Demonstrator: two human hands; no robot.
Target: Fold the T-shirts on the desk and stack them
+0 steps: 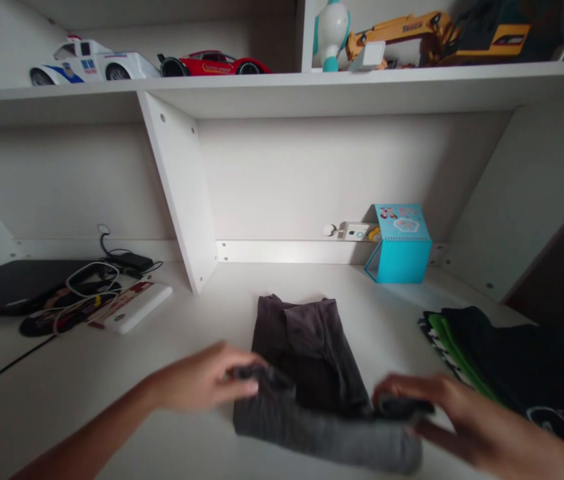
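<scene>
A dark grey garment [307,340], which looks like a pair of trousers, lies on the white desk top in front of me. Its near part is folded over and shows a lighter grey side. My left hand [197,381] pinches the left end of this fold between thumb and fingers. At the right end, my right hand [455,417] grips the same fold, lifting a dark edge a little off the desk. Both hands are slightly blurred by motion.
A stack of folded clothes [507,360] lies at the right. A turquoise desk calendar [405,260] stands at the back by a power socket [356,231]. At left are a black laptop [7,283], cables and a white game controller [135,308]. Toy vehicles [217,64] sit on the shelf above.
</scene>
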